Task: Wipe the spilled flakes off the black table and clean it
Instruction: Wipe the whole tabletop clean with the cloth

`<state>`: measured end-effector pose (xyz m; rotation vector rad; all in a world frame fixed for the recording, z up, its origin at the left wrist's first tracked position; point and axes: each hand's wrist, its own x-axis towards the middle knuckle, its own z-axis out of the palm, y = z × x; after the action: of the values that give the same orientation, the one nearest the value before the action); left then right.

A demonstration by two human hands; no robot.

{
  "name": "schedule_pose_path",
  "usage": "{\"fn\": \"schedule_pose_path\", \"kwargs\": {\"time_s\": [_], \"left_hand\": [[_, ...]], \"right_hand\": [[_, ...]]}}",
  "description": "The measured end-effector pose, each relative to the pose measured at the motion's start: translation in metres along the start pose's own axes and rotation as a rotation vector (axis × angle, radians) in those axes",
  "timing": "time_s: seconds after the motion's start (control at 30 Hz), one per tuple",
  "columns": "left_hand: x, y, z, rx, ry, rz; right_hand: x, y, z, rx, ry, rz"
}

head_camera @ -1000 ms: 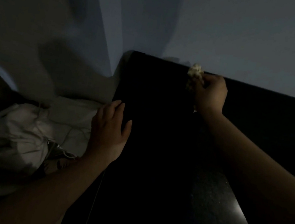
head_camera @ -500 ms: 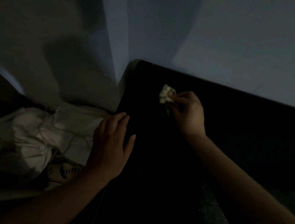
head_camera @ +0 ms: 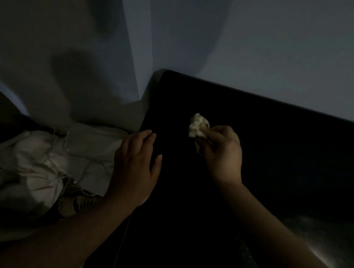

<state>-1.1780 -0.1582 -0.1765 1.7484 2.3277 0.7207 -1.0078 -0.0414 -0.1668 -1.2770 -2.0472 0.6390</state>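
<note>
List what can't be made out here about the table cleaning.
Head view:
- No flakes can be told on the table; darkness hides them.
- The wad: cloth or tissue unclear; the right hand covers its lower part.
- Whether the wad touches the table: too dark.
- The table's right end: cut off by the frame edge.
- The pale heap by the left hand: too dim to identify.

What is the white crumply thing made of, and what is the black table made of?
The white wad pinched in the right hand looks like crumpled tissue or paper: pale, matte, full of creases; thin cloth is possible. The black table looks hard and polished, perhaps stone or laminate: light glints off its near right part.
</note>
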Motion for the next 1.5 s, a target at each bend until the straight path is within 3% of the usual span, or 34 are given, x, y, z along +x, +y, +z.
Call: {"fn": "schedule_pose_path", "kwargs": {"time_s": [0.07,0.13,0.2,0.27,0.4,0.5,0.63,0.8,0.97,1.03,1.17,1.33,1.4,1.5], "left_hand": [[0.0,0.001,-0.001,-0.008,-0.001,0.0],[-0.001,0.001,-0.001,-0.023,-0.001,0.005],[-0.001,0.001,0.0,-0.032,0.009,0.014],[-0.001,0.001,0.0,-0.016,0.021,0.022],[0.0,0.002,0.0,-0.007,0.017,0.023],[0.001,0.001,0.0,0.013,0.012,0.024],[0.001,0.005,-0.001,0.013,0.003,-0.009],[0.0,0.003,-0.002,-0.034,0.025,0.014],[-0.003,0.0,-0.007,-0.029,-0.043,0.032],[-0.013,-0.003,-0.014,-0.032,-0.047,0.048],[-0.063,-0.01,-0.031,-0.115,-0.058,-0.008],[-0.107,-0.019,-0.027,-0.234,-0.057,0.004],[-0.11,-0.018,-0.026,-0.228,-0.038,0.0],[-0.107,-0.017,-0.026,-0.233,-0.041,-0.007]], "right_hand": [[-0.005,-0.006,-0.006,0.088,-0.066,0.062],[0.004,-0.007,-0.016,0.135,0.003,0.147],[0.021,0.0,-0.029,0.061,0.133,0.211],[0.029,0.01,-0.034,-0.055,0.145,0.252],[0.001,0.012,-0.019,-0.13,0.078,0.151],[-0.047,-0.006,-0.019,-0.018,0.008,0.022],[-0.081,-0.023,-0.033,0.167,-0.157,0.063],[-0.042,-0.006,-0.045,0.128,0.091,0.245],[-0.074,-0.015,-0.025,0.007,0.053,0.155],[-0.106,-0.029,-0.022,0.032,0.012,0.084],[-0.144,-0.047,-0.03,0.185,-0.186,0.121],[-0.103,-0.026,-0.049,0.031,0.089,0.213],[-0.096,-0.021,-0.046,-0.012,0.061,0.279],[-0.115,-0.027,-0.031,-0.006,0.018,0.203]]}}
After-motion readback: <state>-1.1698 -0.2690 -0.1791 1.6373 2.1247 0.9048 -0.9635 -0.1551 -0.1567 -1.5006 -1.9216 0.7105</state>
